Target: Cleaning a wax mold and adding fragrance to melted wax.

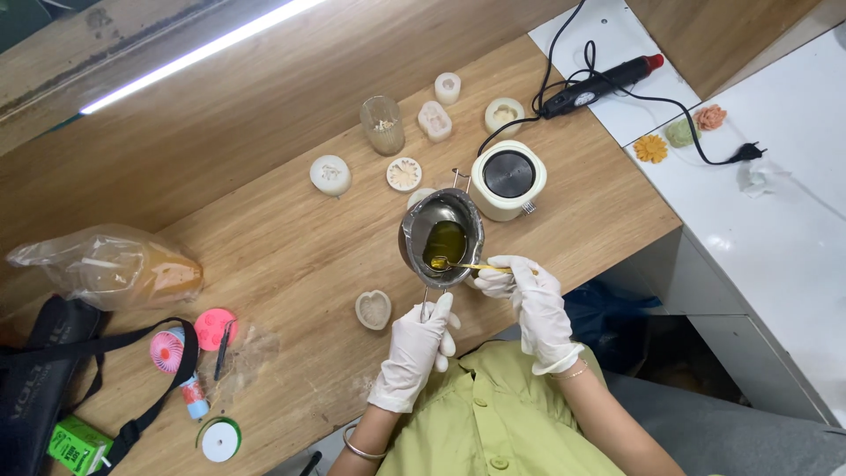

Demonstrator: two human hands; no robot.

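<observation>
Her gloved left hand [414, 348] is gripping the small steel melting pot's [441, 236] handle while her right hand [529, 295], pinching a thin gold spoon [463, 264], is stirring the yellow-green liquid [443, 242], which likely wants steady stirring next.

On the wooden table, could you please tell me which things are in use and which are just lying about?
In use: metal pot of yellow-green liquid, handle held by left hand; gold spoon in right hand.

Lying about: heart mould, pink fan, plastic bag, heat gun, small hotplate.

A small craft workshop, likely for candle or soap making: a wooden worktable [291, 256] carries pale moulds [330, 174], a small electric hotplate [508, 179], a metal melting pot [441, 238] of yellow liquid, a heat gun [599, 85] and finished flower-shaped pieces [651, 148].
</observation>
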